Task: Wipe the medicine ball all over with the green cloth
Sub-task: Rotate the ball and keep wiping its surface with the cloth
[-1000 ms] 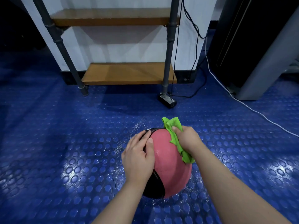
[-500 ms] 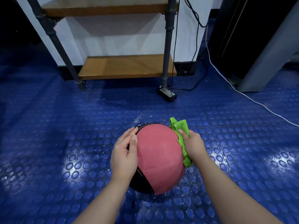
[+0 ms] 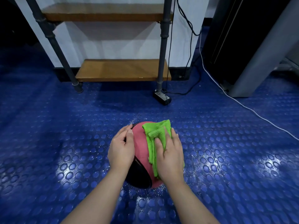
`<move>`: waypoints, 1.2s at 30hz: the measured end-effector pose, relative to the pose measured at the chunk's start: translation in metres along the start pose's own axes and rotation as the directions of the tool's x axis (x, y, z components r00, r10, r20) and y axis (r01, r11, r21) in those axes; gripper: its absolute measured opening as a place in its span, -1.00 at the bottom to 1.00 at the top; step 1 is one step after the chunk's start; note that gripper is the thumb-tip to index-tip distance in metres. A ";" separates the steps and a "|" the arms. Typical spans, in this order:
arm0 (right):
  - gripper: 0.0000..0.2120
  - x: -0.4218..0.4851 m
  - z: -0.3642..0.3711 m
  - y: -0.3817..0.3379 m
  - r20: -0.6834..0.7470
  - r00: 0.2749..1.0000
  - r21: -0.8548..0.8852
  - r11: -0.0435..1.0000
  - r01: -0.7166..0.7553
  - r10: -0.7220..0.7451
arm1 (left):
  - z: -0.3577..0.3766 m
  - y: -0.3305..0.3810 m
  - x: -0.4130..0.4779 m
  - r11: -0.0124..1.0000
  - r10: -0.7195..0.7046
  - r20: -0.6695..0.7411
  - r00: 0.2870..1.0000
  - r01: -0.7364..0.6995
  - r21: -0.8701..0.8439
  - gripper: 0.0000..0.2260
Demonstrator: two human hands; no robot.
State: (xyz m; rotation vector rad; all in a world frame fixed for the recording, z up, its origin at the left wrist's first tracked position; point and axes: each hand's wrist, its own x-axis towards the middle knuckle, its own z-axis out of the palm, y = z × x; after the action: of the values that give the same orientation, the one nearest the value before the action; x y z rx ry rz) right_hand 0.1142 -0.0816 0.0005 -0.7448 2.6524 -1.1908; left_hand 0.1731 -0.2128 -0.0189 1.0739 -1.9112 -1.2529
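Head view: right hand (image 3: 170,153) flat on green cloth (image 3: 153,130) atop medicine ball (image 3: 140,143), left hand (image 3: 121,149) flat alongside.

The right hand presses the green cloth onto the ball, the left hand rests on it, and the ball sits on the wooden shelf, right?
Not quite. The head view shows the ball on the blue floor, in front of the wooden shelf, not on it. The rest holds: the right hand presses the green cloth onto the ball and the left hand rests on it.
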 end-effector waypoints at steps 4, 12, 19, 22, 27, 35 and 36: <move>-0.45 0.013 0.007 0.004 -0.064 0.994 0.117 0.990 -0.085 0.092 | -0.001 -0.002 0.004 0.999 -0.016 0.003 1.000 0.016 -0.038 -0.70; -0.62 0.042 -0.001 0.027 -0.047 0.890 0.376 0.833 -0.405 0.454 | -0.011 -0.005 -0.001 0.992 -0.055 -0.006 0.998 0.054 -0.113 -0.76; -0.61 0.046 0.007 0.027 -0.078 0.860 0.411 0.802 -0.433 0.505 | -0.021 -0.010 0.001 0.955 -0.159 -0.008 0.987 0.152 -0.254 -0.78; -0.62 0.041 0.012 0.026 -0.145 0.819 0.469 0.768 -0.436 0.554 | -0.025 -0.006 0.004 0.932 -0.209 0.005 0.978 0.201 -0.301 -0.76; -0.62 0.035 0.015 0.043 -0.054 0.800 0.381 0.753 -0.537 0.598 | -0.038 -0.006 0.019 0.863 -0.321 0.031 0.947 0.305 -0.403 -0.76; -0.73 0.016 0.006 0.038 0.170 0.856 0.760 0.488 -0.430 0.488 | -0.059 -0.014 0.024 0.866 -0.338 0.136 0.931 0.365 -0.342 -0.73; -0.74 0.017 0.007 0.033 0.209 0.870 0.750 0.497 -0.436 0.447 | -0.061 -0.013 0.025 0.863 -0.354 0.162 0.921 0.388 -0.323 -0.73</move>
State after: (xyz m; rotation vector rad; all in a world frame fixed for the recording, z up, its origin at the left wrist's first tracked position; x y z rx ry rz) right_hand 0.0895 -0.0761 -0.0271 0.1174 1.7726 -1.9117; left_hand 0.2152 -0.2643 -0.0068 1.2399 -1.5017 -1.8119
